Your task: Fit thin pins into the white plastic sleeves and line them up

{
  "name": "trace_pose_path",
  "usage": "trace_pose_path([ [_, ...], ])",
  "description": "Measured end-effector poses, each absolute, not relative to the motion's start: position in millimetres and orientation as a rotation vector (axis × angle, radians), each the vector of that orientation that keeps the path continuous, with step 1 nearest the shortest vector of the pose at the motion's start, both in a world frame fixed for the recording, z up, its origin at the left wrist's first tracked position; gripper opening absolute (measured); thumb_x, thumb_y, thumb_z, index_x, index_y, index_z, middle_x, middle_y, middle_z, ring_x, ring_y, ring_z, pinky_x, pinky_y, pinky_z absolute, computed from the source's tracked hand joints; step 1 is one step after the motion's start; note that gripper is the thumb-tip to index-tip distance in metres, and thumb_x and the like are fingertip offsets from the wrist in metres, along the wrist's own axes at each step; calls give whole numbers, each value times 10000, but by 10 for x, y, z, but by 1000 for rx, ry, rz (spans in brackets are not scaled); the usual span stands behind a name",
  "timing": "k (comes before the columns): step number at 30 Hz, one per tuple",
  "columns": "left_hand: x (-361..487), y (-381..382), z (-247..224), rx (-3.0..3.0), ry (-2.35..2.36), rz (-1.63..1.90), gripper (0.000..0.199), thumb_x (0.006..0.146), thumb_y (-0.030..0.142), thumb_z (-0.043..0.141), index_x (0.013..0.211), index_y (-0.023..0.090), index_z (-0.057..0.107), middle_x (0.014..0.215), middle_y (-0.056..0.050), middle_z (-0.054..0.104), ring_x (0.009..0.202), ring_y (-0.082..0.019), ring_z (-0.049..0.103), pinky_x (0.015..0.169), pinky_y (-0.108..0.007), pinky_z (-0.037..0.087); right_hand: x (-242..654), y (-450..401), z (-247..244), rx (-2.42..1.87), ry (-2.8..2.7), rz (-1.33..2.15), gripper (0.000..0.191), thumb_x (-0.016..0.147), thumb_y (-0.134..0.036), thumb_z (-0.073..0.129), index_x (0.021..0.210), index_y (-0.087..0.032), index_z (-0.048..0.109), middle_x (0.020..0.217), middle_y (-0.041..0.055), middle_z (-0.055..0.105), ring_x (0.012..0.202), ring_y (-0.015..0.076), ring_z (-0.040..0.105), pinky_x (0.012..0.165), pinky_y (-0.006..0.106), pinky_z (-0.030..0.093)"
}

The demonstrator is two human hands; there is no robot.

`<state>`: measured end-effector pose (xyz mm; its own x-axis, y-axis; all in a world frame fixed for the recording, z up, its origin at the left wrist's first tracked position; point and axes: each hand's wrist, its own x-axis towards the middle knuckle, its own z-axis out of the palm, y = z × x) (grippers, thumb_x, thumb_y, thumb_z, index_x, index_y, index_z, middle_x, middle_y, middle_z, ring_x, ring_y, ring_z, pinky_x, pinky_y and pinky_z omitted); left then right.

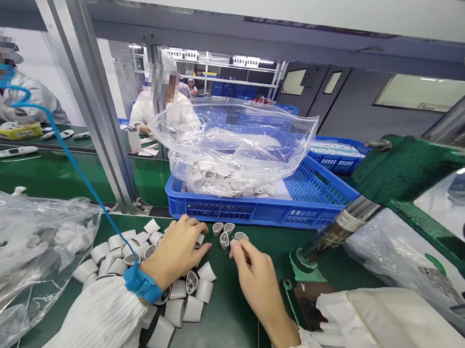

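My left hand [176,251] lies curled over a loose pile of short white plastic sleeves [111,255], its fingertips on one sleeve [199,240] by the hand's far edge. A blue wrist strap [141,284] circles that wrist, with a blue cord [79,163] running away to the upper left. My right hand [258,279] pinches a small pale piece [234,244] between thumb and forefinger. Just ahead of those fingertips stand several small grey-white cone-shaped caps [224,233]. Both hands rest above the green bench mat [225,323].
A blue plastic crate [253,212] holding a clear bag [231,140] of white pieces stands ahead. A green bench press [402,175] occupies the right, and a crumpled clear bag [12,250] lies left. Behind a metal post [83,92], co-workers [159,116] in white garments sit at green benches.
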<state>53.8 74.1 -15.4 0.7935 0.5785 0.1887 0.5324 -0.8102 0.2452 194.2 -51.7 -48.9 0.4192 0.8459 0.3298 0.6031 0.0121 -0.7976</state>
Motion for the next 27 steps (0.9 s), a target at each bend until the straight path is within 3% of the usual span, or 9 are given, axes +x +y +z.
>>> trace_pose_path([
  [4,544,742,-215,2796,945,325,119,867,207,632,956,180,706,848,-87,706,895,-291,646,773,-381,495,1893,-502,-580,-1775,-1452,445,393,1009,-387,416,669,-195,455,541,-41,428,484,112,348,496,231,211],
  [8,559,753,-121,2760,967,349,137,898,214,614,996,184,706,855,-81,725,877,-294,673,800,-398,498,1823,-534,-551,-1845,-1587,520,329,967,-274,523,655,-189,459,525,-48,422,483,116,365,505,241,174],
  [12,468,652,122,2613,921,521,228,1005,303,481,1145,225,643,1023,-44,717,913,-222,684,814,-339,531,1765,-572,-474,-1831,-1678,553,239,972,-255,552,742,-194,559,607,-38,526,545,126,457,535,242,202],
  [16,291,424,270,2324,760,670,221,1001,343,478,998,251,679,1054,-20,674,834,-167,678,739,-273,565,1739,-582,-477,-1758,-1717,569,141,1001,-215,517,932,-230,640,859,-14,658,774,155,598,643,229,303],
  [18,201,345,233,2299,731,664,163,950,345,568,1045,275,681,1150,-18,642,744,-140,661,695,-270,574,1736,-576,-504,-1739,-1701,569,164,1003,-204,508,899,-218,634,859,-8,650,780,157,594,652,231,317],
  [21,102,330,79,2340,734,728,272,903,272,621,1173,300,646,1258,-31,594,656,-110,628,700,-290,579,1733,-561,-540,-1723,-1658,563,185,989,-199,531,818,-202,601,769,-22,599,706,144,550,626,230,318],
  [25,46,388,-104,2435,674,778,307,945,197,536,1220,307,617,1215,-20,644,804,-154,662,767,-304,563,1744,-536,-549,-1693,-1582,541,151,1011,-232,499,924,-220,621,802,-26,591,713,133,542,656,221,364],
  [27,26,394,-152,2458,651,772,320,937,190,555,1234,302,601,1148,-10,684,895,-184,667,802,-317,555,1768,-530,-537,-1668,-1507,489,238,1047,-261,413,932,-211,615,858,-9,616,766,134,566,698,217,391],
])
